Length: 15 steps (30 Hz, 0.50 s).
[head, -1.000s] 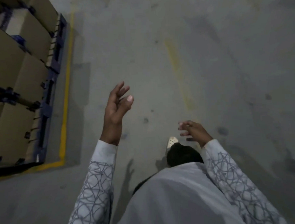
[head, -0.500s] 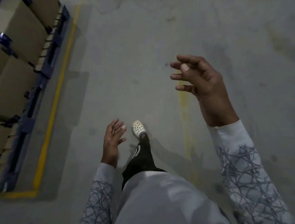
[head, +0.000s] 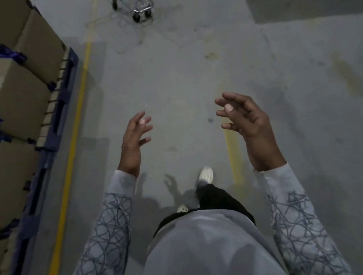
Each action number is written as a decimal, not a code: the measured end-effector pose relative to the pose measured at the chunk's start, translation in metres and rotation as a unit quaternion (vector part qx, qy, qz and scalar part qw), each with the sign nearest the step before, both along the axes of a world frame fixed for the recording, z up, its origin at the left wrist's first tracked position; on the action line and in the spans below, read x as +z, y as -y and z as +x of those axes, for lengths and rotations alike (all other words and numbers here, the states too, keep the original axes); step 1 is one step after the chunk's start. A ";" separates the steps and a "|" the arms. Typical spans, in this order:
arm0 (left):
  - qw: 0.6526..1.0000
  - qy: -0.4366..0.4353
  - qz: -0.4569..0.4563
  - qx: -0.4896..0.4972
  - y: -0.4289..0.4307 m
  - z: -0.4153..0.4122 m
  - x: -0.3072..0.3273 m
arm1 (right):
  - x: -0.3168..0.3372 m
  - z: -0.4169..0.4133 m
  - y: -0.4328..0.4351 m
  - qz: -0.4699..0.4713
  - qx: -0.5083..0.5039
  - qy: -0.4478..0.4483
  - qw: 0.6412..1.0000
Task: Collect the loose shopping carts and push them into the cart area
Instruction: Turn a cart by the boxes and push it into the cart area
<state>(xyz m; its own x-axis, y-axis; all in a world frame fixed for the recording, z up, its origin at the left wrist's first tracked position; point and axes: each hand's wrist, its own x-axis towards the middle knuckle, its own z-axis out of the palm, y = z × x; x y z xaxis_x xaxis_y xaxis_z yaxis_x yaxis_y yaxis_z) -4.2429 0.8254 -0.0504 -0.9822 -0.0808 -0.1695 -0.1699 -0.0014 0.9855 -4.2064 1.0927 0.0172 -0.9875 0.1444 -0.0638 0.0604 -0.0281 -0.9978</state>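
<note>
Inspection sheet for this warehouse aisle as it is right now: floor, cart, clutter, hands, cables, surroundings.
Surface: grey concrete floor, stained, with a yellow line along its left side.
Job's things: one shopping cart ahead at the top edge; only its lower frame and wheels show; not touched.
Clutter: nothing seen.
Grippers: left hand and right hand held out in front, fingers loosely curled, holding nothing.
Cables: nothing seen.
Surroundings: cardboard boxes on what looks like a blue pallet, left of the yellow line.

Dim, soft (motion-blurred), edges bent.
</note>
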 end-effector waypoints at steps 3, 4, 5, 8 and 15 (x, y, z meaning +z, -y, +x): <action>0.999 -0.048 -0.001 -0.012 -0.003 -0.099 0.022 | -0.056 -0.096 -0.008 0.015 0.013 0.056 0.998; 0.998 -0.062 0.002 -0.014 -0.005 -0.132 0.028 | -0.077 -0.130 -0.013 0.020 0.014 0.076 0.997; 0.997 -0.075 0.012 -0.017 -0.007 -0.165 0.036 | -0.098 -0.165 -0.018 0.027 0.013 0.096 0.995; 0.992 -0.110 0.057 -0.030 -0.019 -0.260 0.063 | -0.153 -0.268 -0.036 0.051 0.013 0.166 0.985; 0.984 -0.165 0.067 -0.028 -0.047 -0.456 0.119 | -0.166 -0.501 -0.042 0.044 0.048 0.256 0.964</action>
